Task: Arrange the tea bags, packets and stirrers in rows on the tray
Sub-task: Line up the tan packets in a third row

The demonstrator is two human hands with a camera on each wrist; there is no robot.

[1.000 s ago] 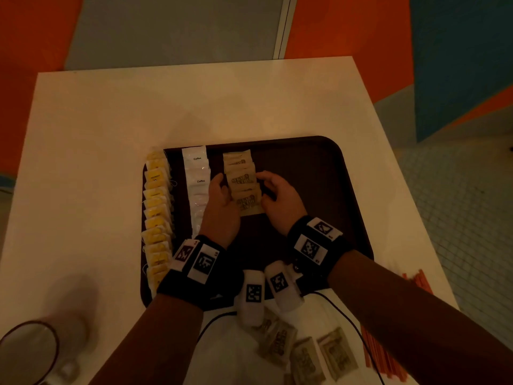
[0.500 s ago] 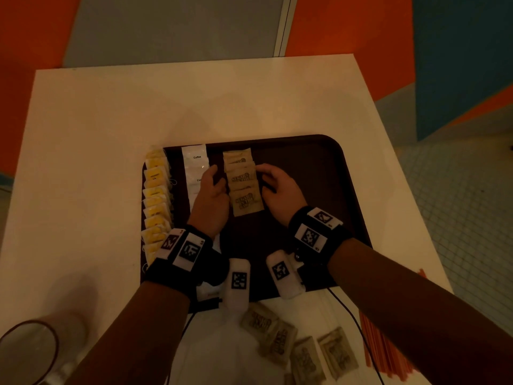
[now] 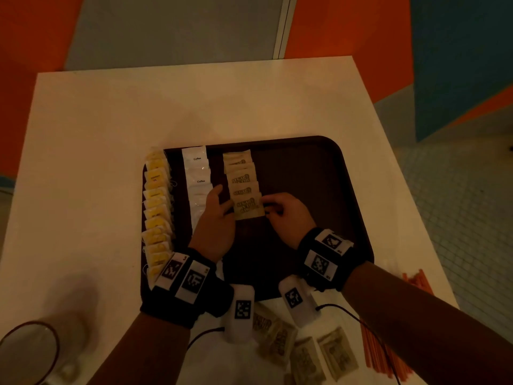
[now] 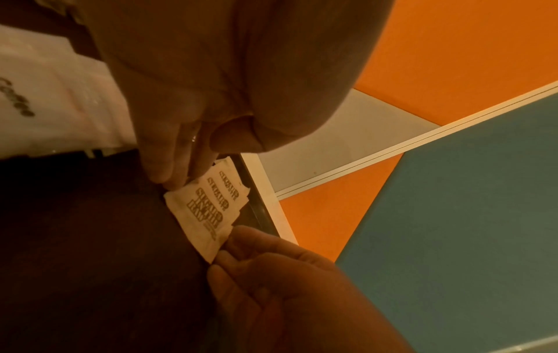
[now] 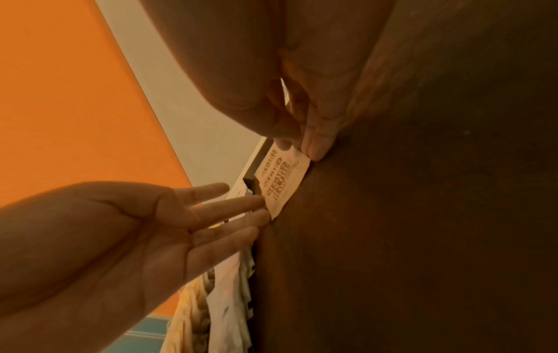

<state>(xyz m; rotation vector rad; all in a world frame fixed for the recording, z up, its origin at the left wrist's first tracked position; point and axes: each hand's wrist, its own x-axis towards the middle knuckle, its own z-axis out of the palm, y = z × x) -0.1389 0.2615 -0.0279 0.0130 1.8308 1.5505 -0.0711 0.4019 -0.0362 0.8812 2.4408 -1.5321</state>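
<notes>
I see both hands down on the dark tray (image 3: 327, 173), working the nearest brown packet (image 3: 248, 208) at the near end of the brown packet row (image 3: 239, 177). My left hand (image 3: 215, 220) lies with its fingers (image 5: 238, 203) straight and spread, their tips touching the packet's left edge. My right hand (image 3: 286, 215) has its fingers curled, and thumb and fingertips (image 4: 241, 241) meet at the packet's right edge; from the left wrist view it looks like a pinch on the corner, though I cannot be sure the paper is actually clamped. The packet lies flat on the tray between the two sets of fingertips, overlapping the one beyond it. Just left of my left fingers runs the row of white coffee packets (image 3: 197, 179), and past that, along the tray's left rim, the row of yellow tea bags (image 3: 156, 209). Behind my wrists, off the tray on the white table (image 3: 194, 107), lie loose brown packets (image 3: 308, 354), with the orange stirrers (image 3: 383, 345) to their right, well apart from my fingers
</notes>
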